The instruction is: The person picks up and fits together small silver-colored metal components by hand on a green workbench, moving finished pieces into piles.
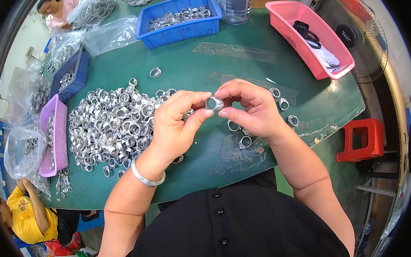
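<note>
Between both hands, above the green table (199, 161), I hold up one silver metal ring-shaped clamp (219, 104). My left hand (180, 115), with a pale bangle at its wrist, pinches it between thumb and fingertips. From the other side, the thumb and fingers of my right hand (254, 108) grip the same piece. A large pile of similar silver clamps (114, 123) lies left of my left hand, which hides part of it. Beside and below my right hand, several loose clamps (245, 142) rest on the table.
A blue bin (178, 32) of metal parts and a clear plastic jug (235, 8) stand at the back. Right of them are a pink basket (309, 40) and a fan (361, 39). A purple tray (54, 138) lines the left edge. A red stool (362, 140) stands right; two people sit left.
</note>
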The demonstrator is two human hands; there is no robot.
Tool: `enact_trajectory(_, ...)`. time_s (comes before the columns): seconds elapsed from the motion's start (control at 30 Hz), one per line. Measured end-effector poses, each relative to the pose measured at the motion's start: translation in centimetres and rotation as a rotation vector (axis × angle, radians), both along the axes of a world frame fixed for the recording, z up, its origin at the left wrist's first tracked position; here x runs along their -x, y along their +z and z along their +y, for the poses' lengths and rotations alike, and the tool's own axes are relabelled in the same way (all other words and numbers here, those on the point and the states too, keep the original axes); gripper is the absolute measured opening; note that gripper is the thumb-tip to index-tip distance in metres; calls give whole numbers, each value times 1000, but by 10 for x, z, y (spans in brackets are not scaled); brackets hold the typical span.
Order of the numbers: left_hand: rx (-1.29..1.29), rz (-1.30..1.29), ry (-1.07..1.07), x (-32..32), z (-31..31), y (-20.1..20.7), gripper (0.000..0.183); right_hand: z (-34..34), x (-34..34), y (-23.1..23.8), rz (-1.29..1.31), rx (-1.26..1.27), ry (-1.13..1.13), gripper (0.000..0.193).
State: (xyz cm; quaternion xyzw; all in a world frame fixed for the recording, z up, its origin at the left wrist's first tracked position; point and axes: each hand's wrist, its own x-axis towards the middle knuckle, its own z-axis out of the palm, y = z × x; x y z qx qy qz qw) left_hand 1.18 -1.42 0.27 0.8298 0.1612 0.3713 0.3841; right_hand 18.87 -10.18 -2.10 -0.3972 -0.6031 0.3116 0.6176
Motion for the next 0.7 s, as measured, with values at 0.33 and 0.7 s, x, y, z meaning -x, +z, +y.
enact_trajectory(0.33,851,-84,-209,2,2,-6,21,0,1,4,-69,-63,-46,28)
enact_trajectory(0.7,1392,-80,-530,4,7,-15,25,1,1,1,-81,-6,-80,23)
